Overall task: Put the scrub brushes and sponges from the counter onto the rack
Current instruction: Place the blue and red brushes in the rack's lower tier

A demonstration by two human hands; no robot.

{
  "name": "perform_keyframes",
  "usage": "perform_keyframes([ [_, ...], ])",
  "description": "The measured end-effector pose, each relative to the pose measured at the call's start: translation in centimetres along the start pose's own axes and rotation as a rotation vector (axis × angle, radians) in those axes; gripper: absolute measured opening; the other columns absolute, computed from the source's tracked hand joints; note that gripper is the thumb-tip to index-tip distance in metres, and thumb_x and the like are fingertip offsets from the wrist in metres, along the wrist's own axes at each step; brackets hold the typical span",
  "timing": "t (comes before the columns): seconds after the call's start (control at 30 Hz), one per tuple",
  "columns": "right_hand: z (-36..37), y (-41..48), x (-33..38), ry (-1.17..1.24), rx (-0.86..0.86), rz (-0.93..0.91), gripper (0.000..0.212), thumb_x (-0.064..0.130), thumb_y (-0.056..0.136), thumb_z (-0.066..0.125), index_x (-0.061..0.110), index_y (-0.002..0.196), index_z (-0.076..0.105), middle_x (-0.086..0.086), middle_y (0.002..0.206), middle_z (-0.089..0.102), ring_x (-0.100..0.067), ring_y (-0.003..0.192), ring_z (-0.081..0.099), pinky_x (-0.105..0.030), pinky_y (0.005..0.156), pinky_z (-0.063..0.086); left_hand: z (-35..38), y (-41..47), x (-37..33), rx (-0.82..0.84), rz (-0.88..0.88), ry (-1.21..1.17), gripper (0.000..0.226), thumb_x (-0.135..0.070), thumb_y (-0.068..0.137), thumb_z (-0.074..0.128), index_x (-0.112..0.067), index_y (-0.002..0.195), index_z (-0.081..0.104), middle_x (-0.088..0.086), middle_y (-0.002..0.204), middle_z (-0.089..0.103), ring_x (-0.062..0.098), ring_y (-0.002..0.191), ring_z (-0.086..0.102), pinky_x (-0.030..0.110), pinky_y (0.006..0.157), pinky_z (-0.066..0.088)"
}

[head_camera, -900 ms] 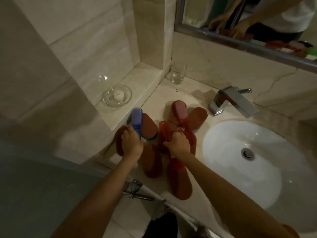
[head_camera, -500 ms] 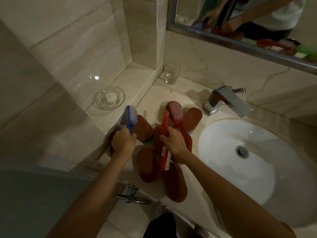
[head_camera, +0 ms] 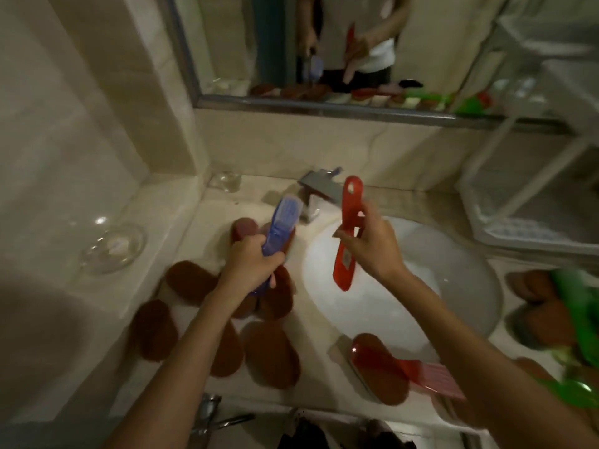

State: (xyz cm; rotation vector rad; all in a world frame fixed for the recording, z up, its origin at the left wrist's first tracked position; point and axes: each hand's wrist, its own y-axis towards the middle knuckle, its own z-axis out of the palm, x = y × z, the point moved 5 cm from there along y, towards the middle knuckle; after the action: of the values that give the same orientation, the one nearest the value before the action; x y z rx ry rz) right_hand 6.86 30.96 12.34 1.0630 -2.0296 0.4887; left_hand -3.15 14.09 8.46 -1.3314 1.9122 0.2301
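I have my left hand (head_camera: 249, 264) wrapped around the handle of the blue scrub brush (head_camera: 278, 226), fingers curled tight and pressed together, the brush head tilted up and away toward the far side, lifted off the counter (head_camera: 207, 218) above the brown sponges (head_camera: 270, 353). My right hand (head_camera: 372, 243) grips the red scrub brush (head_camera: 348, 222) around its middle, thumb on the near side and fingers folded across it; it stands nearly upright over the left part of the white sink basin (head_camera: 463, 286), with its hanging hole at the far end up near the faucet (head_camera: 319, 189).

Under my left forearm, on the left stretch of the counter, several oval brown sponges lie scattered, some overlapping. Another red brush (head_camera: 382, 367) lies flat on the near rim of the basin, its pinkish handle pointing right. To the right of the basin I see more brown sponges (head_camera: 538, 306) and a green brush (head_camera: 580, 322), blurred at the frame's edge.

The white rack (head_camera: 531, 202) stands at the far right, against the wall beside the mirror (head_camera: 259, 43); its shelves are blurred. A drinking glass (head_camera: 227, 181) sits in the far corner, and a glass dish (head_camera: 113, 247) rests on the raised ledge at left.
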Motion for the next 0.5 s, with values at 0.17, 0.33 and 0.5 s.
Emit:
perform_keyframes([
  [0.17, -9.4, -2.1, -6.3, -0.239, -0.155, 0.077, 0.026, 0.018, 0.088, 0.058, 0.011, 0.114, 0.059, -0.02, 0.104, 0.071, -0.041, 0.096, 0.064, -0.049, 0.086, 0.051, 7.4, 0.0, -9.1, 0.192, 0.223, 0.089, 0.015, -0.019, 0.084, 0.057, -0.01, 0.074, 0.053, 0.0, 0.045, 0.056, 0.005, 0.037, 0.052, 0.019, 0.05, 0.042],
  [0.33, -18.5, -5.8, -11.5, -0.356, -0.324, 0.031, 0.023, 0.013, 0.091, 0.055, 0.013, 0.11, 0.068, -0.018, 0.095, 0.075, -0.039, 0.089, 0.069, -0.041, 0.078, 0.052, 16.3, -1.7, -17.5, 0.392, 0.372, 0.153, 0.023, -0.024, 0.088, 0.053, -0.017, 0.066, 0.048, -0.004, 0.037, 0.055, -0.004, 0.027, 0.047, 0.01, 0.042, 0.037],
  [0.5, -24.7, -7.1, -18.3, -0.287, -0.306, -0.075, 0.027, -0.008, 0.074, 0.062, 0.007, 0.094, 0.073, -0.011, 0.094, 0.074, -0.027, 0.084, 0.07, -0.015, 0.076, 0.045, 24.1, -3.5, -24.5, 0.462, 0.41, 0.131, 0.033, -0.021, 0.097, 0.037, -0.009, 0.07, 0.049, 0.021, 0.072, 0.071, 0.002, 0.048, 0.063, 0.013, 0.055, 0.043],
])
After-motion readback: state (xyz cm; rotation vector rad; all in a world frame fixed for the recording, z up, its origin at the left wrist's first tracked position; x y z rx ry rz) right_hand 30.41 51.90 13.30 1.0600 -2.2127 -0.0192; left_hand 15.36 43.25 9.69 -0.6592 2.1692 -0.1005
